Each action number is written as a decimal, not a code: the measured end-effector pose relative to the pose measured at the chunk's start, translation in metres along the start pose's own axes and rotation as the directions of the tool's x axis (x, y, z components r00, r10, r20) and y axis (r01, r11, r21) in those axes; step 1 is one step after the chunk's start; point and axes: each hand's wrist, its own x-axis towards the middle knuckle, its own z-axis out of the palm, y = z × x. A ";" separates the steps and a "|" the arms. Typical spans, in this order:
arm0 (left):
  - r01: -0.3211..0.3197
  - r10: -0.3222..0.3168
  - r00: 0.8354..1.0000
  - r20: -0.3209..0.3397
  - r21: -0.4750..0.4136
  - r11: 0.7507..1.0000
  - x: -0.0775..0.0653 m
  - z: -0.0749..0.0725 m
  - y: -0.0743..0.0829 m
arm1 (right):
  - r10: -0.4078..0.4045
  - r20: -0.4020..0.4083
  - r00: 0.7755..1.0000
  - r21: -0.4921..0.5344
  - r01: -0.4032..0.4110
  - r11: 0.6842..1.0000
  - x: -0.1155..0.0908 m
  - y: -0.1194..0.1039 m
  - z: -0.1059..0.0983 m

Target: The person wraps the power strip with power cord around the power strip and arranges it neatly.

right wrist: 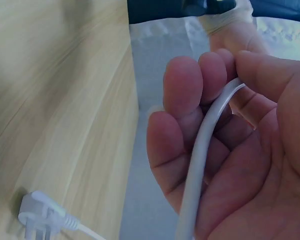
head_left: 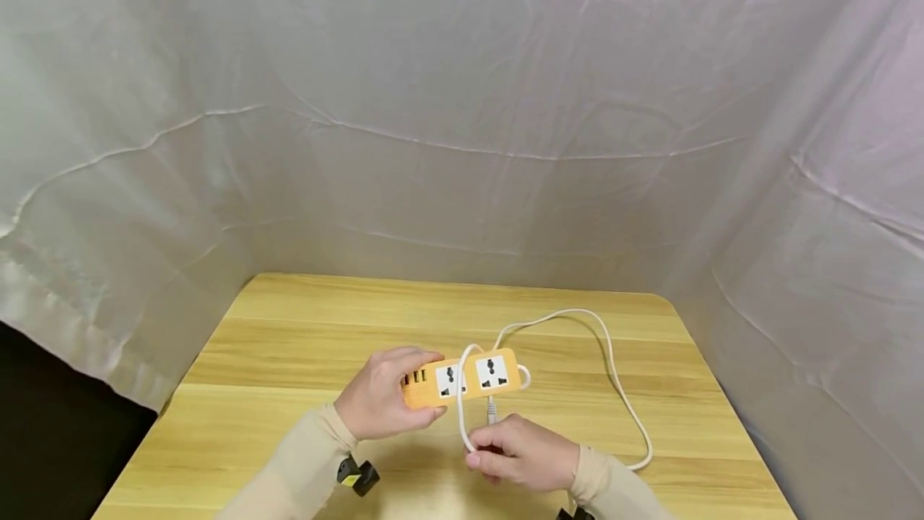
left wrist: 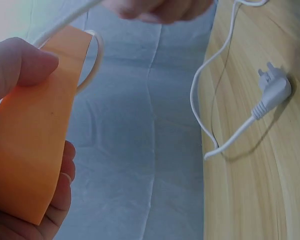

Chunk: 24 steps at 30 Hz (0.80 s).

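An orange power strip (head_left: 472, 382) with white socket panels and USB ports at its left end is held up over the table. My left hand (head_left: 382, 396) grips that left end, with the thumb along one edge in the left wrist view. White cord (head_left: 460, 404) leaves the strip's right end, shows again at the top edge and runs down across the front. My right hand (head_left: 527, 452) holds the cord below the strip, fingers curled round it in the right wrist view. The three-pin plug (left wrist: 276, 90) lies on the table, its body mostly hidden in the head view.
The wooden table (head_left: 289, 351) carries a long loose curve of cord (head_left: 613, 367) on the right. Grey cloth (head_left: 469, 199) hangs round the back and sides. Small black devices (head_left: 357, 476) are strapped at both wrists.
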 end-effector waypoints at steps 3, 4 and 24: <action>-0.044 0.044 0.999 0.000 -0.009 0.999 0.001 0.000 0.002 | -0.005 0.016 1.000 0.023 0.005 1.000 0.000 0.004 -0.001; -0.059 0.059 0.998 -0.001 -0.010 0.998 0.001 0.000 0.003 | -0.011 0.021 1.000 0.025 0.010 1.000 0.000 0.006 -0.002; -0.147 0.145 0.988 -0.049 -0.034 0.989 -0.002 0.000 0.009 | -0.008 0.027 1.000 0.066 0.006 0.998 0.003 0.019 -0.009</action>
